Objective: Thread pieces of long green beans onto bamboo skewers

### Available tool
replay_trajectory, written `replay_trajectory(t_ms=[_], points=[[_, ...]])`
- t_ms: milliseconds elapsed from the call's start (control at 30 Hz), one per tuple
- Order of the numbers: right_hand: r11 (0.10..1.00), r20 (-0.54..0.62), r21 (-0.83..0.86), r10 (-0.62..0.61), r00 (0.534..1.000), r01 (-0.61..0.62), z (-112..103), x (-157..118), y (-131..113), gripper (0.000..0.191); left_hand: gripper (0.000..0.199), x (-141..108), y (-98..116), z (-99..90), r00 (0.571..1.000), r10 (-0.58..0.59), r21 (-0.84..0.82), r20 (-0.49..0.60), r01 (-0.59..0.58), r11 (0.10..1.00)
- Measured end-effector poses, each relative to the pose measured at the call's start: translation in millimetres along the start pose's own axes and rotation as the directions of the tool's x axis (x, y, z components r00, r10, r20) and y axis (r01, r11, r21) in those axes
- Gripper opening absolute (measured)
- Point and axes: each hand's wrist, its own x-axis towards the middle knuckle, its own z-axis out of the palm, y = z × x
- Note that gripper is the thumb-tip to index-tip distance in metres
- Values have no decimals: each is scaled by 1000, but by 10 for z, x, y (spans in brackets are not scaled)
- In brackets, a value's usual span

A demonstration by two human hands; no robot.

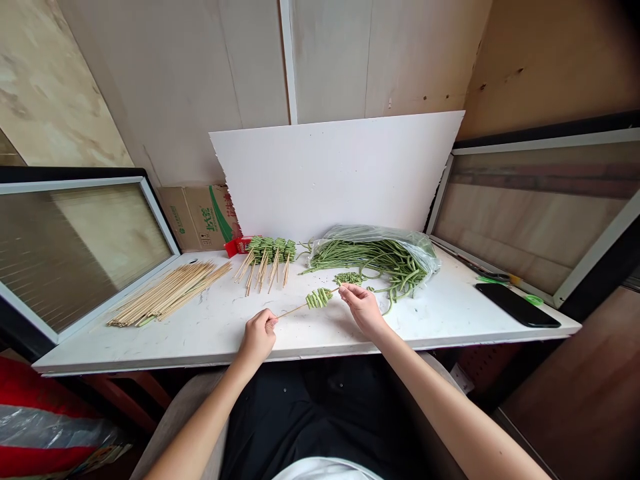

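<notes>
Already, loaded skewers (271, 249) lie mid-frame; left hand (259, 333) grips a seemingly part-done skewer (319, 299), right hand (362, 308) pinches its tip; bare sticks (167, 292), frame left, and beans (357, 255), right of centre, remain.

Holding a thin skewer (293, 311) by its bare end in the left hand (260, 331) and pinching its other end with the fingertips of the right hand (360, 305). Threaded with a folded green bean (319, 298) close to the right hand, above the front of the white bench (310, 339). Showing also a pile of bare skewers (167, 293) at the left, several loaded skewers (273, 250) farther back, a clear bag (370, 233) of long beans (363, 255) to their right, a small folded bundle (349, 278) just in front of the bag, and a black phone (517, 305) near the right edge, beside a green ring (534, 300), perhaps a scissor handle. Backed by a cardboard box (197, 217) and an upright white board (345, 173).
</notes>
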Motion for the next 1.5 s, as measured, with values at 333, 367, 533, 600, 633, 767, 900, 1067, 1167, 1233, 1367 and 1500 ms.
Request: replay_trajectory(t_ms=[333,367,533,600,633,767,900,1067,1167,1233,1367,1500], points=[[998,93,-57,-30,995,35,-34,-8,-27,27,18,27,12,-23,999,-32,-23,9,32,999],[997,95,-66,-36,995,42,-35,-11,-36,26,18,29,8,-24,999,-37,-27,13,37,999],[994,118,-93,-44,992,55,-35,-30,-113,25,19,40,-7,-46,996,-64,-53,65,68,996],[991,139,-111,-53,989,69,-46,-31,-160,25,22,48,-2,-63,992,-72,-67,100,79,995],[989,149,-126,-56,987,75,-54,-30,-187,26,24,52,3,-72,990,-78,-79,118,88,993],[978,188,-177,-77,979,111,-80,-25,-318,29,29,60,30,-105,981,-92,-121,171,113,986],[964,245,-215,-105,964,159,-77,-24,-432,30,31,55,51,-123,978,-71,-110,198,94,989],[956,184,-242,-122,975,166,-29,-35,-380,32,24,27,54,-92,992,-78,-92,96,87,992],[967,140,-230,-81,987,112,57,-71,-273,33,20,6,51,-59,996,-78,-84,41,81,993],[975,130,-203,-64,989,90,117,-96,-211,35,18,-1,54,-45,996,-81,-78,31,83,993],[977,105,-202,-43,994,63,164,-118,-145,41,20,4,63,-44,997,-73,-65,41,75,995],[978,91,-203,-27,995,45,151,-126,-124,40,24,6,49,-43,995,-67,-81,68,73,994]])
